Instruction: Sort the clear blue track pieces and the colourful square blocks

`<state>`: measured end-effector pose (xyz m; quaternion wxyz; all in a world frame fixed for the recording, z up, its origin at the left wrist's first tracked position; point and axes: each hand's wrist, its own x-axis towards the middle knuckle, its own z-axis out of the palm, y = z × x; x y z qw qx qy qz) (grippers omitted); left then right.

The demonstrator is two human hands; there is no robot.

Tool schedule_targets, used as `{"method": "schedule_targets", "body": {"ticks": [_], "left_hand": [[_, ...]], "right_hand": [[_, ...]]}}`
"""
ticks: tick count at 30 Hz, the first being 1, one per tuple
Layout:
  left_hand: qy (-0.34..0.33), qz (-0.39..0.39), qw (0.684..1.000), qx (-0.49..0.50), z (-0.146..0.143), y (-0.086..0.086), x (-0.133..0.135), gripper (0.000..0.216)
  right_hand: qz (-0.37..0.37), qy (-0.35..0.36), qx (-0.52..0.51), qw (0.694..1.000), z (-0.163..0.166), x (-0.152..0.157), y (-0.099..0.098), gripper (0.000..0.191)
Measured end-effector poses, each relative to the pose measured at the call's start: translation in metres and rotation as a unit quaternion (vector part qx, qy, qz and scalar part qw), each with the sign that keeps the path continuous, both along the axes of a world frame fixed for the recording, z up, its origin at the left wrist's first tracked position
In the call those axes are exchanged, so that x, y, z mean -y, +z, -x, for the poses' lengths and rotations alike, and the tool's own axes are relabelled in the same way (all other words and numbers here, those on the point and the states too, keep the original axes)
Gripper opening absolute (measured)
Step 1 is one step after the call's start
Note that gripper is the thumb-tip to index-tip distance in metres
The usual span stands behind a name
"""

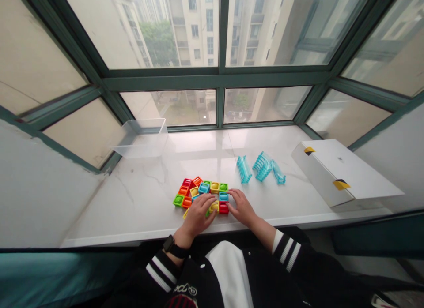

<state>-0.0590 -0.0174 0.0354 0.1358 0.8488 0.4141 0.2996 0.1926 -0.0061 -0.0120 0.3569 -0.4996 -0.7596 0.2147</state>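
Observation:
My left hand (200,211) lies over a cluster of colourful square blocks, fingers apart, its fingertips at a yellow block (214,206). Part of the cluster is hidden beneath it. On the right side my right hand (243,206) has its thumb and fingers spread against the edge of a red block (224,207) and a blue block (223,196). A green block (223,187) and another yellow block (214,187) continue the row along the back. To the left, orange, red and green blocks (179,200) sit close together, with a blue block (204,187) tilted among them.
Translucent blue ribbed plastic pieces (263,167) lie behind my right hand. A clear plastic bin (142,138) stands at the back left. A white box (347,173) with yellow-black tabs is at the right. Windows (218,82) enclose the marble-look ledge (149,215).

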Motion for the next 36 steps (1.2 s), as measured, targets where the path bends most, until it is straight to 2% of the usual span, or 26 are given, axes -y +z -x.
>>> {"method": "schedule_targets", "body": {"ticks": [2,5,9,14,18,21,25,30,36], "left_hand": [[-0.037,-0.001,0.999,-0.01,-0.016,-0.004,0.001,0.042],[-0.044,0.004,0.998,-0.042,-0.034,-0.014,-0.002,0.051],[-0.025,0.021,0.996,-0.083,-0.043,-0.028,-0.007,0.057],[0.026,0.009,0.996,-0.083,-0.052,-0.042,-0.015,0.053],[0.065,0.009,0.994,-0.088,-0.06,-0.052,-0.018,0.054],[0.064,0.01,0.993,-0.094,-0.062,-0.055,-0.014,0.05],[0.066,0.008,0.993,-0.093,-0.062,-0.055,-0.005,0.047],[0.072,0.015,0.992,-0.098,-0.063,-0.057,0.0,0.044],[0.092,-0.003,0.993,-0.08,-0.063,-0.058,-0.001,0.043]], "right_hand": [[-0.002,-0.026,-0.015,1.0,0.003,-0.003,-0.006,0.048],[0.006,-0.045,-0.042,0.998,0.006,-0.014,-0.014,0.049],[0.025,-0.061,-0.045,0.997,0.009,-0.038,-0.021,0.049],[0.113,-0.082,-0.02,0.99,0.016,-0.067,-0.022,0.038],[0.151,-0.085,-0.023,0.985,0.016,-0.075,-0.023,0.023],[0.165,-0.081,-0.033,0.982,0.011,-0.075,-0.024,0.015],[0.152,-0.08,-0.024,0.985,0.007,-0.072,-0.025,0.008],[0.121,-0.076,-0.016,0.99,0.009,-0.066,-0.026,0.013],[0.082,-0.116,-0.027,0.989,0.004,-0.058,-0.028,0.016]]}}
